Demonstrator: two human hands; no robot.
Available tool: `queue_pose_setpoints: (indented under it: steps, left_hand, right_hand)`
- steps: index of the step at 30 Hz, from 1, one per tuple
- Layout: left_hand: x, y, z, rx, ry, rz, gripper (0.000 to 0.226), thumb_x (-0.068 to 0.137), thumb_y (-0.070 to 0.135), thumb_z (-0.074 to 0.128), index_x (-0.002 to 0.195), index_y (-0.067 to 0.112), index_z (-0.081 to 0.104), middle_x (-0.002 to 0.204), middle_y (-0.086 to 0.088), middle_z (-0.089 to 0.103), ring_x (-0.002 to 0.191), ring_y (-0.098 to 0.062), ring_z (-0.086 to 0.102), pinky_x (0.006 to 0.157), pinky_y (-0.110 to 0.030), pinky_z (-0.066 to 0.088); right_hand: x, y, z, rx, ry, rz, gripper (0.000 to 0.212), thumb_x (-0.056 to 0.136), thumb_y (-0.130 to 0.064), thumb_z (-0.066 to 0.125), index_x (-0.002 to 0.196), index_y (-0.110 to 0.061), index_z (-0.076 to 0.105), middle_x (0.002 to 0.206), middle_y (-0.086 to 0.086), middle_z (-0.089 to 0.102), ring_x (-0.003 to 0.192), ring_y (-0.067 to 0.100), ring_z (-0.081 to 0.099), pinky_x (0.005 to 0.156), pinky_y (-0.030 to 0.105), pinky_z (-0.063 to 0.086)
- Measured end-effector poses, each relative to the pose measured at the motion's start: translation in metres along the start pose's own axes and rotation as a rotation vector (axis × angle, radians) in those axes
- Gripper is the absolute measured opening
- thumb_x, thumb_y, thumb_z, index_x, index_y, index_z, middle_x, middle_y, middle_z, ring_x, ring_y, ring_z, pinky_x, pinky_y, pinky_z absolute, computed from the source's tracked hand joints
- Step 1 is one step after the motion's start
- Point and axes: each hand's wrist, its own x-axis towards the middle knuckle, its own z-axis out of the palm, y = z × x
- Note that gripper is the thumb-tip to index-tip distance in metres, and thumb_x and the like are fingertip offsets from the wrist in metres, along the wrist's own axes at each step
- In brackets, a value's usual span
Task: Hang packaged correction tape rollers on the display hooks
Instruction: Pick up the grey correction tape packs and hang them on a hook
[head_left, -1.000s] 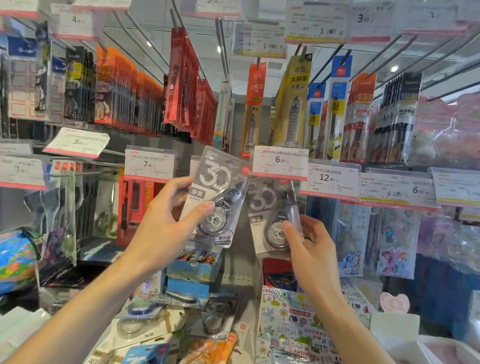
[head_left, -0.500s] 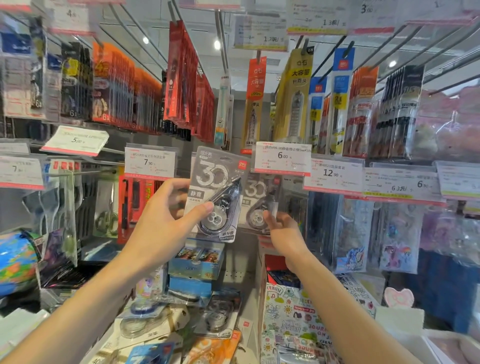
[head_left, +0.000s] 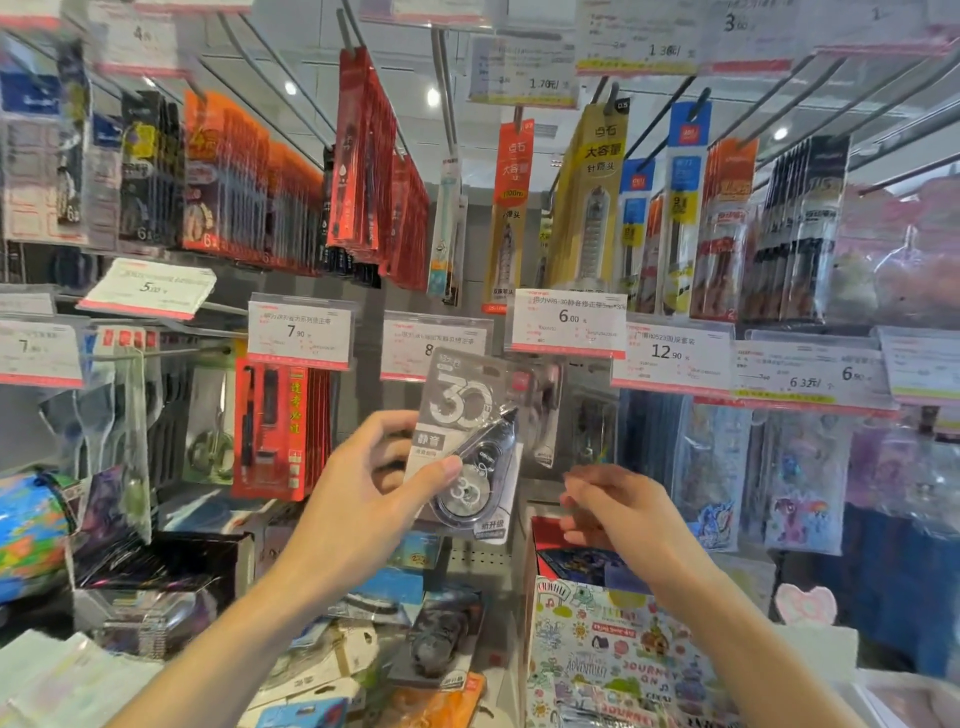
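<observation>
My left hand (head_left: 363, 493) grips a grey packaged correction tape roller (head_left: 470, 447) marked "30", holding it upright by its left edge in front of the display. Behind it, a second packaged roller (head_left: 543, 410) hangs on the hook under the 6.00 price tag (head_left: 569, 325). My right hand (head_left: 618, 512) hovers lower right of that hanging pack, fingers loosely curled and holding nothing. More roller packs (head_left: 441, 644) lie in the pile on the shelf below.
Price tags line the hook fronts, including 7.90 (head_left: 298, 332) and 12.90 (head_left: 670, 353). Red pen packs (head_left: 278, 431) hang left, sticker sheets (head_left: 800, 478) right. A patterned box (head_left: 618, 660) stands below my right hand. Pen packs hang overhead.
My right hand let go of the second roller pack, which now hangs on the hook, and drew back down to the right. My left hand kept its pack and shifted slightly right.
</observation>
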Motion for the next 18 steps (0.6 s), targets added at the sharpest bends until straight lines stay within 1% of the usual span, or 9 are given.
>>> queue_pose_setpoints:
  steps: [2,4,6,9,11,13,16,18]
  left_hand:
    - [-0.001,-0.003,0.011,-0.030,-0.013,-0.014,0.035,0.086,0.036,0.078,0.117,0.037,0.061,0.102,0.020,0.078,0.086,-0.004,0.077,0.073,-0.009,0.054]
    - [-0.001,-0.004,0.020,-0.045,-0.025,-0.025,0.033,0.088,0.032,0.077,0.117,0.034,0.062,0.100,0.019,0.079,0.084,-0.005,0.077,0.069,-0.012,0.054]
    - [-0.002,-0.003,0.028,-0.066,-0.041,-0.037,0.030,0.090,0.029,0.076,0.117,0.032,0.063,0.098,0.017,0.079,0.080,-0.007,0.077,0.064,-0.012,0.053]
    - [-0.005,0.001,0.035,-0.084,-0.054,-0.052,0.027,0.091,0.028,0.075,0.115,0.032,0.063,0.095,0.016,0.079,0.073,-0.005,0.076,0.059,-0.011,0.051]
    - [-0.006,0.003,0.035,-0.072,-0.056,-0.040,0.025,0.092,0.028,0.074,0.114,0.033,0.062,0.095,0.017,0.079,0.073,-0.003,0.075,0.060,-0.010,0.051]
    - [-0.006,0.005,0.032,-0.034,-0.057,-0.023,0.025,0.092,0.030,0.074,0.113,0.035,0.062,0.096,0.018,0.078,0.076,-0.003,0.074,0.062,-0.011,0.052]
    - [-0.004,0.009,0.020,0.115,-0.036,0.045,0.022,0.092,0.038,0.073,0.111,0.041,0.063,0.100,0.020,0.073,0.084,-0.008,0.071,0.072,-0.019,0.056]
    - [0.002,0.016,0.013,0.205,0.000,0.115,0.020,0.092,0.039,0.072,0.109,0.042,0.062,0.101,0.020,0.070,0.088,-0.007,0.069,0.076,-0.026,0.058]
  right_hand:
    - [-0.017,-0.007,0.005,0.014,-0.098,-0.074,0.014,0.099,-0.028,0.068,0.110,-0.022,0.076,0.098,0.004,0.082,0.087,0.018,0.080,0.075,0.025,0.063]
    - [-0.029,-0.013,0.011,0.021,-0.165,-0.116,0.019,0.099,-0.033,0.068,0.115,-0.024,0.074,0.102,0.001,0.082,0.094,0.017,0.078,0.081,0.025,0.063]
    - [-0.036,-0.019,0.018,0.033,-0.189,-0.141,0.022,0.098,-0.036,0.069,0.116,-0.025,0.073,0.105,-0.001,0.081,0.097,0.016,0.078,0.083,0.024,0.063]
    - [-0.042,-0.022,0.024,0.073,-0.203,-0.179,0.022,0.096,-0.031,0.072,0.117,-0.023,0.069,0.108,-0.003,0.081,0.098,0.015,0.078,0.081,0.023,0.062]
    - [-0.043,-0.022,0.026,0.085,-0.203,-0.205,0.025,0.096,-0.029,0.073,0.120,-0.023,0.067,0.112,-0.003,0.081,0.101,0.014,0.078,0.080,0.021,0.060]
    - [-0.043,-0.021,0.028,0.075,-0.203,-0.227,0.027,0.096,-0.029,0.073,0.122,-0.023,0.065,0.115,-0.003,0.080,0.105,0.014,0.077,0.083,0.024,0.061]
    - [-0.043,-0.020,0.025,0.062,-0.187,-0.257,0.030,0.094,-0.032,0.074,0.121,-0.025,0.064,0.115,-0.004,0.080,0.105,0.014,0.077,0.086,0.025,0.060]
    - [-0.046,-0.019,0.016,0.044,-0.151,-0.291,0.031,0.091,-0.040,0.075,0.118,-0.030,0.065,0.114,-0.006,0.080,0.105,0.012,0.076,0.088,0.026,0.060]
